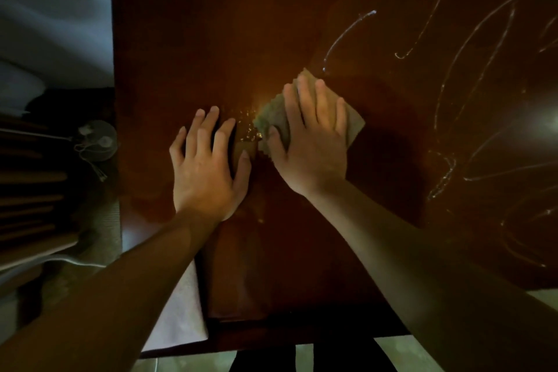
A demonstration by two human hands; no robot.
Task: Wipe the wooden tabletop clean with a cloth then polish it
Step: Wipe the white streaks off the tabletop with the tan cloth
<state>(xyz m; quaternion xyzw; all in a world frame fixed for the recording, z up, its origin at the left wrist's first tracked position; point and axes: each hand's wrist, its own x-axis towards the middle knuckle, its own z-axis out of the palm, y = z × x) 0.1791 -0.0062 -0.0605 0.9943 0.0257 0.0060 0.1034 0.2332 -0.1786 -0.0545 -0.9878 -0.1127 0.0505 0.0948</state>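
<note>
The tabletop (271, 24) is glossy dark red-brown wood; the cloth (273, 119) is coarse, matt, nubbly fabric.

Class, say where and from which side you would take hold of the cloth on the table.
Probably from above, palm flat: the cloth lies flat on the wooden tabletop, as under the right hand. To lift it, pinch the free left corner.

A dim room in a home, seen from above.
A dark polished wooden counter (271, 24) stands on pale tiled floor (332, 355); at its left lie a small desk fan (98, 137), wooden slats (30, 190) and pale bedding-like fabric (45, 24).
</note>
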